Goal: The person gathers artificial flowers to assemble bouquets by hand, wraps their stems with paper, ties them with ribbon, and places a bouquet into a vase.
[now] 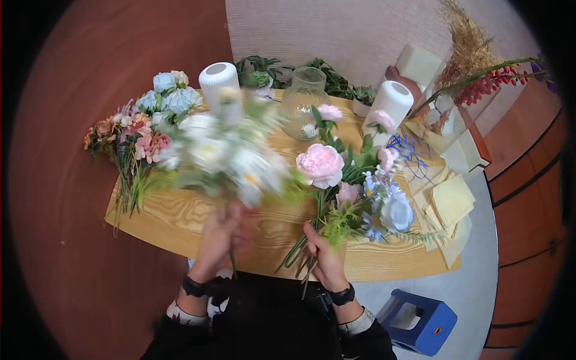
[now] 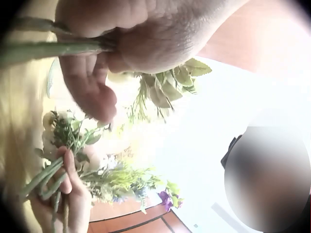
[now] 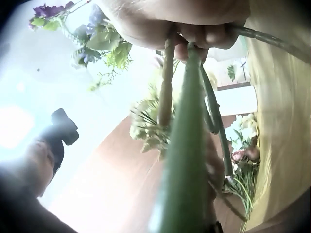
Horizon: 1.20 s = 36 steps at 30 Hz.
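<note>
In the head view my left hand [image 1: 221, 237] grips the stems of a bouquet of white flowers [image 1: 210, 153], which is blurred and held upright over the table's left half. The left wrist view shows green stems [image 2: 53, 49] passing through that hand's curled fingers. My right hand [image 1: 329, 258] holds a second bunch by its stems, with pink peonies [image 1: 320, 165] and light blue flowers [image 1: 396, 211] leaning to the right. Several stem ends stick out below this hand, and a thick green stem [image 3: 183, 141] fills the middle of the right wrist view.
On the wooden table [image 1: 174, 219], pink and orange flowers [image 1: 144, 141] and pale blue flowers [image 1: 177, 99] lie left. Behind stand a white ribbed vase [image 1: 218, 81], a glass vase [image 1: 306, 96] and another white vase [image 1: 393, 102]. Wrapping paper [image 1: 453, 201] and blue raffia [image 1: 411, 156] lie right; a blue stool [image 1: 429, 327] stands below.
</note>
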Each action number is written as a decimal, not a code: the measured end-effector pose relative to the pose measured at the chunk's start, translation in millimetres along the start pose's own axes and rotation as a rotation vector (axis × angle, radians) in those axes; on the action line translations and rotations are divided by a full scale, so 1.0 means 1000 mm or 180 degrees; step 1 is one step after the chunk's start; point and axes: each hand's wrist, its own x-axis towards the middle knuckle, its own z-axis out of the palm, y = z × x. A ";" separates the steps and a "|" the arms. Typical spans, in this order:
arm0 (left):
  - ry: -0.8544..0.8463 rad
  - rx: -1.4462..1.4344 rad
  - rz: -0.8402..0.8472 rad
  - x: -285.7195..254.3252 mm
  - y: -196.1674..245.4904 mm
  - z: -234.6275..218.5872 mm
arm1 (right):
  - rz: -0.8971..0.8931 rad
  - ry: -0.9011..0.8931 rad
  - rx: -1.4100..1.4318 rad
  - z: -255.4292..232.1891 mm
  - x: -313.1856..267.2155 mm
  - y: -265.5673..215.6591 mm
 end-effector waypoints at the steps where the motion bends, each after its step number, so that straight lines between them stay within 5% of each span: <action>1: -0.0021 -0.0003 -0.0023 0.005 0.005 -0.005 | 0.0027 0.0138 -0.0013 0.001 -0.003 -0.008; 3: 0.0525 0.0909 0.0591 0.016 0.010 -0.018 | 0.0074 0.0134 0.0150 -0.004 -0.005 -0.010; 7: 0.1000 0.2077 0.0503 0.052 0.008 -0.042 | -0.0135 -0.0161 -0.0665 0.010 -0.012 -0.029; 9: 0.1053 0.3057 0.1453 0.070 -0.001 -0.050 | 0.0106 -0.0395 -0.0559 0.002 -0.007 -0.023; 13: 0.0874 0.3468 0.1068 0.056 0.000 -0.029 | 0.0332 -0.0783 -0.0656 -0.003 -0.003 -0.028; 15: 0.1981 0.4701 0.3310 0.043 -0.004 -0.014 | 0.0485 -0.0802 -0.0959 -0.005 0.002 -0.032; 17: 0.1095 0.3602 0.3204 0.022 -0.005 0.010 | 0.0328 -0.0927 -0.1046 -0.004 0.007 -0.034; 19: -0.0287 0.3149 0.2128 -0.008 -0.010 0.040 | 0.0330 -0.1168 -0.0859 -0.005 0.012 -0.033; 22: -0.0739 0.2817 0.1434 -0.017 -0.013 0.074 | 0.0508 -0.0922 -0.0256 0.008 0.006 -0.029; 23: -0.0705 0.2807 0.1437 -0.015 -0.015 0.076 | -0.0222 -0.0981 -0.0517 0.003 0.012 -0.020; 26: -0.0504 0.2401 0.1481 -0.004 -0.025 0.074 | -0.0432 -0.0963 -0.1026 0.001 0.014 -0.028; 28: -0.0368 0.2692 0.2431 0.003 -0.025 0.074 | -0.0546 -0.0915 -0.1273 0.005 0.010 -0.035; 30: -0.0488 0.2484 0.2306 0.004 -0.027 0.073 | -0.0152 -0.0882 -0.1188 0.016 0.003 -0.045; 34: -0.0543 0.2303 0.1975 0.002 -0.024 0.074 | -0.0754 -0.1211 -0.1387 -0.004 0.020 -0.022; 36: -0.0501 0.2307 0.1977 0.002 -0.024 0.074 | -0.0480 -0.1248 -0.0853 0.009 0.010 -0.034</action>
